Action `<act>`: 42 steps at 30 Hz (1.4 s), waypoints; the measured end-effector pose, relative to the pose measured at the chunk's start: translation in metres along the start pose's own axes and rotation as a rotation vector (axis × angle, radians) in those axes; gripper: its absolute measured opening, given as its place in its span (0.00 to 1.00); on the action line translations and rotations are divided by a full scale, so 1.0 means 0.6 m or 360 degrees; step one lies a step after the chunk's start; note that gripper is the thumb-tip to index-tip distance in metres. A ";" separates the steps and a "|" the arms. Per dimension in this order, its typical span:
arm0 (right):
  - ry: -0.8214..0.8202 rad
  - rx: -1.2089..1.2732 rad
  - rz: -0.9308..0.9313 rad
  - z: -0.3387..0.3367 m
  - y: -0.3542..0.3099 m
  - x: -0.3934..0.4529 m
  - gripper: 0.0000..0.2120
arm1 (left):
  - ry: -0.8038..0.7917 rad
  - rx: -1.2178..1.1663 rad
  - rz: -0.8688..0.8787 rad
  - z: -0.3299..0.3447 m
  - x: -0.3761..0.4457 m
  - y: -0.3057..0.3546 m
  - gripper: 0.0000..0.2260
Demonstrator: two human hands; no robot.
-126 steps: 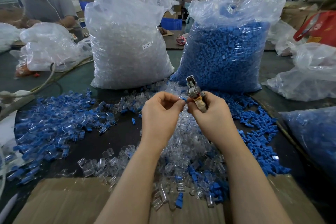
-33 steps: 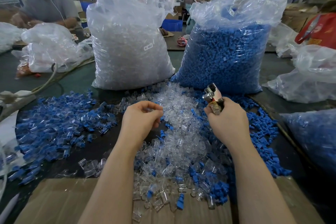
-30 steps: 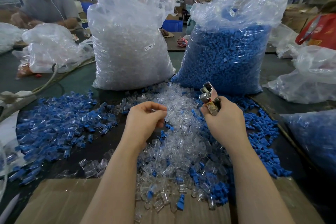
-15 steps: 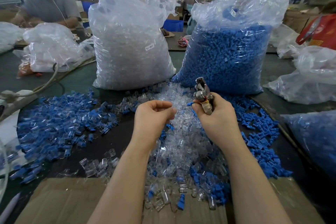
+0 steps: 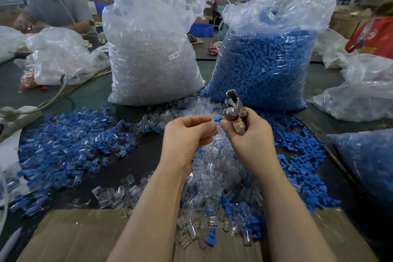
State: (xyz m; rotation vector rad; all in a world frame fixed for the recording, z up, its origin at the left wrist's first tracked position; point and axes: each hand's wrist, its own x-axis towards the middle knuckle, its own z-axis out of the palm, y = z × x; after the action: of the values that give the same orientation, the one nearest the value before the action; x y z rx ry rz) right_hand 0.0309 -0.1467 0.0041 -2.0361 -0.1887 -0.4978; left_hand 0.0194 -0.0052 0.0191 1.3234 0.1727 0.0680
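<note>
Setting: factory hall, dark tabletop [image 5: 136, 159] strewn with small plastic parts; cardboard sheet [image 5: 70, 236] at the near edge, another worker [image 5: 57, 4] seated across.
Stock: bag of clear sleeves [image 5: 153, 53] and bag of blue pieces [image 5: 265, 66] stand upright side by side at the back, mouths open, probably so either can be tipped out toward the worker.
Loose feed: clear pile [image 5: 212, 168] lies directly under both hands, with blue scatter [image 5: 297, 155] just to its right. Each sort is within reach of one hand.
Left heap: mixed blue-and-clear heap [image 5: 63, 144] lies well apart to the left, likely finished pairs kept clear of the feed.
Left hand [image 5: 188, 134]: grip narrow, thumb and forefinger pinched at the left end of the blue piece [image 5: 217, 120]. Cannot tell whether a clear sleeve is in the pinch too; it would be too transparent to see.
Right hand [image 5: 248, 136]: grip wrapped round the metal tool [image 5: 234, 108], nozzle end pointing up and away, thumb tip at the blue piece's right end.
Work piece: blue piece is held in the air between the two hands, above the clear pile, just beside the tool's head.
Judgement: tool stays in the palm to save picking it up each cycle; the piece looks about to be seated.
</note>
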 end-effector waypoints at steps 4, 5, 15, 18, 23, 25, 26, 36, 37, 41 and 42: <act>0.0045 -0.0026 -0.0015 0.001 -0.002 0.000 0.07 | 0.0047 0.0046 0.0072 0.005 -0.005 0.005 0.07; 0.0055 -0.0033 -0.0018 0.002 -0.002 0.000 0.08 | 0.0062 0.0067 0.0095 0.006 -0.006 0.005 0.07; 0.0028 0.0104 0.0035 0.005 -0.002 0.001 0.08 | 0.0064 0.0118 0.0213 0.015 -0.013 0.007 0.05; -0.0052 0.0160 0.0066 0.002 -0.005 0.001 0.04 | 0.0101 0.0216 0.0294 0.016 -0.012 0.005 0.06; -0.0141 0.0156 0.0128 -0.003 -0.007 0.004 0.01 | 0.0179 0.0369 0.0398 0.016 -0.006 -0.004 0.04; -0.0167 0.0140 0.0140 -0.005 -0.007 0.005 0.01 | 0.0210 0.0429 0.0431 0.017 -0.004 -0.008 0.04; -0.0183 0.0128 0.0144 -0.005 -0.007 0.006 0.01 | 0.0216 0.0440 0.0439 0.016 -0.002 -0.009 0.03; -0.0439 -0.0178 0.0152 -0.028 -0.004 0.008 0.09 | 0.0133 0.0291 0.0494 0.008 0.000 -0.006 0.05; -0.0458 -0.0173 0.0144 -0.029 -0.005 0.007 0.09 | 0.0113 0.0296 0.0514 0.007 0.000 -0.005 0.06; -0.0533 -0.0170 0.0120 -0.028 -0.009 0.005 0.09 | 0.0043 0.0298 0.0562 0.007 -0.002 -0.004 0.07; -0.0543 -0.0173 0.0113 -0.028 -0.010 0.004 0.09 | 0.0035 0.0302 0.0570 0.007 -0.002 -0.004 0.07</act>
State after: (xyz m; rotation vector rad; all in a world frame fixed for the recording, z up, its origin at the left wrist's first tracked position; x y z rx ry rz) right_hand 0.0269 -0.1587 0.0170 -2.2163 -0.2986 -0.1149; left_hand 0.0188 -0.0098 0.0177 1.5314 -0.0427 0.3769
